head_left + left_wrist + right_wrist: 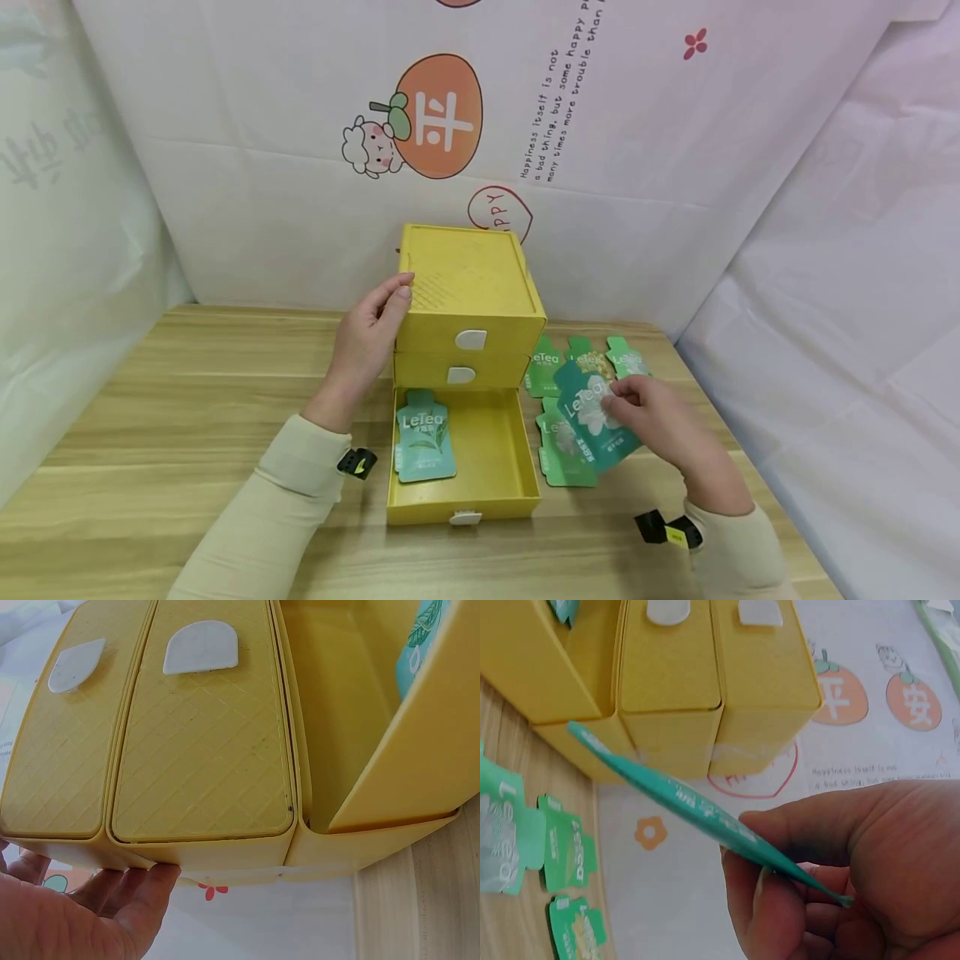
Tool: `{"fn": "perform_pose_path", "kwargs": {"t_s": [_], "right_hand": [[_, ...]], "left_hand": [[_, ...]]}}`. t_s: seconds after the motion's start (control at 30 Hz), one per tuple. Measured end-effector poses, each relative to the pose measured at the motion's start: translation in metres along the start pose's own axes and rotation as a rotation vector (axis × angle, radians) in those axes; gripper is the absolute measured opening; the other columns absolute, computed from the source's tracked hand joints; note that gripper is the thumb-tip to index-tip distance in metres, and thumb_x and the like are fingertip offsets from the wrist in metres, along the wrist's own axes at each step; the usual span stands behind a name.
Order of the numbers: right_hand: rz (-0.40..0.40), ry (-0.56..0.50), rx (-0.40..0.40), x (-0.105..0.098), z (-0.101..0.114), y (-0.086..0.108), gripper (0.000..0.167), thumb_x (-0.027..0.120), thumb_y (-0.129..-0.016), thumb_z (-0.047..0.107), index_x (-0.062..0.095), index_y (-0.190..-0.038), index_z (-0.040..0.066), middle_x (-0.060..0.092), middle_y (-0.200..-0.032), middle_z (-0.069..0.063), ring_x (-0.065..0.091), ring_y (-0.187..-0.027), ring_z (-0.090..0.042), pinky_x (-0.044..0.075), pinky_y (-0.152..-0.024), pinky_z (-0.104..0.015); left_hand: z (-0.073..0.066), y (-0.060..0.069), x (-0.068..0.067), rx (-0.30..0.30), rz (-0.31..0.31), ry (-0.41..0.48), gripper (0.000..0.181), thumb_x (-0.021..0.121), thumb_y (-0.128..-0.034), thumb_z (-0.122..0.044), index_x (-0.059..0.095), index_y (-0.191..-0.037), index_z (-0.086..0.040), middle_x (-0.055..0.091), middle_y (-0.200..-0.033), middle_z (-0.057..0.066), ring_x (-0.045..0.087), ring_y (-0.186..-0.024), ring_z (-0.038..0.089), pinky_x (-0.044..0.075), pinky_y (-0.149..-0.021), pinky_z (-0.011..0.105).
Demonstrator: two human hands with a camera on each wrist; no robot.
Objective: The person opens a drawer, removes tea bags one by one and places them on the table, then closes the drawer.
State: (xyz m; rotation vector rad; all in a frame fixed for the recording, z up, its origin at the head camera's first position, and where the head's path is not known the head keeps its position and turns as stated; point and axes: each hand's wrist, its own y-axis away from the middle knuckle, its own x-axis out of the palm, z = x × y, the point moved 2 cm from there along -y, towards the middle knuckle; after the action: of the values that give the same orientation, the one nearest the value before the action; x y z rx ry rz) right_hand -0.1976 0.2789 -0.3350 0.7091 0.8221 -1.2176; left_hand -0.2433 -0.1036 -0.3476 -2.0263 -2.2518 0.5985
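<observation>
A yellow three-tier drawer box (472,267) stands on the table, its bottom drawer (491,450) pulled out. Inside that drawer, along the left side, lies a light-teal LeTea tea packet (426,446). My left hand (363,337) rests against the box's upper left side; in the left wrist view its fingers (154,900) touch the side wall, while the thumb is hard to make out. Between thumb and fingers, my right hand (667,421) pinches a dark-teal LeTea tea packet (596,433), held above the packets right of the drawer. Edge-on, this packet (682,806) looks thin and slightly bulged.
Several green LeTea packets lie right of the box, including a nearer one (566,467) partly covered by the held packet and a far right one (626,358). The wooden table (225,400) meets a printed white cloth (300,208) behind the box.
</observation>
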Motion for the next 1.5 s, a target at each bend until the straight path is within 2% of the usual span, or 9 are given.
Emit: {"fn": "perform_pose_path", "kwargs": {"t_s": [0.2,0.37,0.63,0.8,0.9,1.07,1.13,1.27,1.5], "right_hand": [[-0.029,0.027,0.034,-0.002,-0.017,-0.003,0.036,0.06,-0.106,0.028,0.069,-0.116,-0.004,0.071,-0.102,-0.011,0.06,-0.086,-0.019,0.049,-0.07,-0.034],[-0.05,0.05,0.082,-0.001,-0.036,-0.005,0.036,0.06,-0.105,0.027,0.069,-0.117,-0.006,0.071,-0.104,-0.014,0.06,-0.087,-0.02,0.048,-0.07,-0.033],[-0.024,-0.032,0.154,0.008,-0.065,-0.008,0.028,0.058,-0.104,0.021,0.07,-0.092,-0.001,0.058,-0.073,-0.002,0.05,-0.065,-0.016,0.043,-0.057,-0.032],[-0.011,-0.065,0.185,0.011,-0.079,-0.01,0.029,0.057,-0.105,0.021,0.069,-0.094,-0.002,0.061,-0.075,-0.003,0.052,-0.067,-0.016,0.045,-0.058,-0.032],[0.002,-0.07,0.201,0.011,-0.085,-0.012,0.029,0.057,-0.105,0.022,0.069,-0.1,-0.004,0.062,-0.079,-0.004,0.054,-0.07,-0.017,0.046,-0.06,-0.033],[0.033,-0.081,0.257,0.014,-0.094,-0.014,0.038,0.056,-0.106,0.024,0.066,-0.121,-0.009,0.067,-0.098,-0.012,0.059,-0.082,-0.019,0.049,-0.069,-0.032],[0.041,-0.108,0.279,0.016,-0.099,-0.015,0.038,0.056,-0.106,0.025,0.066,-0.123,-0.008,0.067,-0.101,-0.011,0.059,-0.084,-0.019,0.05,-0.07,-0.032],[0.04,-0.164,0.308,0.024,-0.107,-0.016,0.03,0.058,-0.106,0.021,0.065,-0.116,-0.006,0.064,-0.095,-0.008,0.057,-0.078,-0.017,0.05,-0.066,-0.033],[0.064,-0.167,0.33,0.031,-0.11,-0.015,0.028,0.058,-0.104,0.017,0.066,-0.112,-0.008,0.063,-0.09,-0.008,0.054,-0.071,-0.017,0.049,-0.061,-0.033]], "left_hand": [[0.001,0.001,0.002,-0.003,0.001,0.003,0.052,0.048,-0.1078,-0.055,0.059,-0.15,-0.027,0.058,-0.152,-0.003,0.053,-0.139,0.016,0.046,-0.113,0.045],[0.003,0.001,0.003,-0.003,0.013,0.007,0.051,0.047,-0.1083,-0.054,0.058,-0.15,-0.027,0.058,-0.152,-0.003,0.052,-0.14,0.017,0.045,-0.114,0.045],[0.006,0.0,0.006,-0.006,0.021,0.002,0.049,0.048,-0.1089,-0.052,0.059,-0.149,-0.026,0.059,-0.151,-0.003,0.052,-0.141,0.018,0.044,-0.115,0.045],[0.006,0.0,0.006,-0.011,0.016,-0.001,0.05,0.047,-0.1088,-0.053,0.059,-0.15,-0.027,0.059,-0.151,-0.002,0.053,-0.14,0.019,0.044,-0.115,0.046],[0.005,-0.001,0.005,-0.008,0.011,0.0,0.051,0.047,-0.1084,-0.054,0.059,-0.15,-0.027,0.06,-0.15,-0.001,0.054,-0.138,0.019,0.045,-0.114,0.047],[0.003,-0.002,0.002,0.0,0.019,0.004,0.055,0.047,-0.1072,-0.058,0.058,-0.151,-0.027,0.059,-0.151,-0.002,0.054,-0.138,0.019,0.045,-0.113,0.046],[0.002,-0.002,0.0,0.0,0.017,0.004,0.055,0.047,-0.107,-0.059,0.057,-0.151,-0.027,0.058,-0.151,-0.002,0.054,-0.137,0.018,0.045,-0.113,0.046],[0.002,-0.001,-0.001,0.004,0.012,-0.002,0.055,0.047,-0.1073,-0.058,0.057,-0.151,-0.026,0.059,-0.15,0.0,0.055,-0.135,0.019,0.046,-0.112,0.046],[0.001,-0.001,-0.002,0.004,0.015,-0.009,0.055,0.046,-0.1078,-0.057,0.057,-0.151,-0.025,0.059,-0.151,0.0,0.055,-0.137,0.019,0.045,-0.114,0.046]]}}
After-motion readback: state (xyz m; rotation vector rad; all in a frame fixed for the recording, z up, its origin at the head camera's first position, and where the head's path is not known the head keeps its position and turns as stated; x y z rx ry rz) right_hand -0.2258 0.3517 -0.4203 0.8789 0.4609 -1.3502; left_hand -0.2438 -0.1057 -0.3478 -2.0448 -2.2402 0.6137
